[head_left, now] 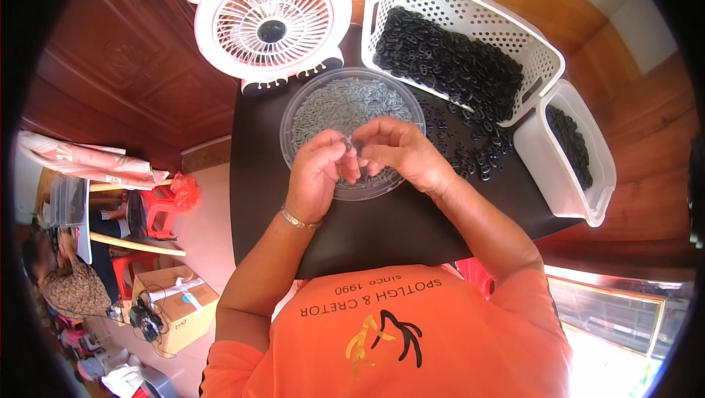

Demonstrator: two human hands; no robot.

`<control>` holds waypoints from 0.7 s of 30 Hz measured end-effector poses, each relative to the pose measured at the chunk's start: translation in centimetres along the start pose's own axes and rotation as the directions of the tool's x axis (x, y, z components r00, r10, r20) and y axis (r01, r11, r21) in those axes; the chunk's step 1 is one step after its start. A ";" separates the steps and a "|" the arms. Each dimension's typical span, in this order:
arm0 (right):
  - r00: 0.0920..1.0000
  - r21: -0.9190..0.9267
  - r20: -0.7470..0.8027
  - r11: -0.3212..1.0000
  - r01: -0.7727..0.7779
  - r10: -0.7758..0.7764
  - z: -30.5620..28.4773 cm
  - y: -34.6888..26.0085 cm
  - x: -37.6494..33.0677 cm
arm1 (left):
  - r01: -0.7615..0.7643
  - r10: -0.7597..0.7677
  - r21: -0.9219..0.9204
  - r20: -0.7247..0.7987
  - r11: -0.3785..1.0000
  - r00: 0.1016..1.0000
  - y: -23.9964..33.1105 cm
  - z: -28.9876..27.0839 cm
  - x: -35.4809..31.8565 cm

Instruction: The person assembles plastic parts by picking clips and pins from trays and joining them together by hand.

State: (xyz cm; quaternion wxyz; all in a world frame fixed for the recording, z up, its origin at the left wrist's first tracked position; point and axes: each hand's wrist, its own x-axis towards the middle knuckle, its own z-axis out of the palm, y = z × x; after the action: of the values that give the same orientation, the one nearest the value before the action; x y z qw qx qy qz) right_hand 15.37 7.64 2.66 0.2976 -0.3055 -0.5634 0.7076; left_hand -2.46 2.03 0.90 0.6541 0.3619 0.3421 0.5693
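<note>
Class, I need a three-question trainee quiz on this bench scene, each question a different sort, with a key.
1. True or false: the left hand and right hand meet over the round dish.
2. The black parts fill which container? A) white basket B) cardboard box C) red stool
3. Fill in: the fan stands ___ the dish, on the far side from the person.

Key: 1 true; 2 A; 3 behind.
</note>
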 end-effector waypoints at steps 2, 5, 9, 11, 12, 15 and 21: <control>0.996 0.177 0.059 0.981 -0.076 0.066 -0.5 0.4 0.2 | -0.007 0.007 0.014 0.005 1.000 1.000 0.1 0.2 -0.1; 0.995 0.262 0.019 0.960 -0.103 0.101 -0.6 0.2 0.1 | -0.022 0.022 -0.003 -0.037 1.000 0.999 0.0 0.6 -0.1; 0.997 0.196 -0.052 0.980 -0.038 0.050 -0.3 -0.3 0.0 | 0.011 0.003 0.135 -0.108 0.991 0.994 -0.3 0.5 -0.3; 0.998 0.064 -0.063 0.998 0.018 -0.014 -0.3 -0.4 -0.1 | 0.027 -0.005 0.196 -0.108 0.980 0.994 -0.4 0.5 -0.4; 0.998 0.063 -0.063 0.998 0.019 -0.015 -0.4 -0.5 -0.1 | 0.025 0.003 0.240 -0.118 0.970 0.993 -0.5 0.6 -0.4; 0.997 0.002 -0.056 0.999 0.053 -0.053 -0.4 -0.4 -0.2 | 0.017 0.018 0.287 -0.118 0.958 0.993 -0.8 0.5 -0.3; 0.992 -0.078 -0.064 0.991 0.105 -0.110 -0.2 -0.4 -0.3 | 0.015 0.024 0.320 -0.119 0.947 0.993 -0.8 0.5 -0.2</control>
State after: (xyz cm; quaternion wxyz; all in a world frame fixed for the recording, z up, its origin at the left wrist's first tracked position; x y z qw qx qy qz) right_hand 15.78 7.58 3.03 0.3427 -0.3096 -0.5946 0.6581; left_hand -1.69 1.67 0.43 0.5635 0.4288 0.4681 0.5287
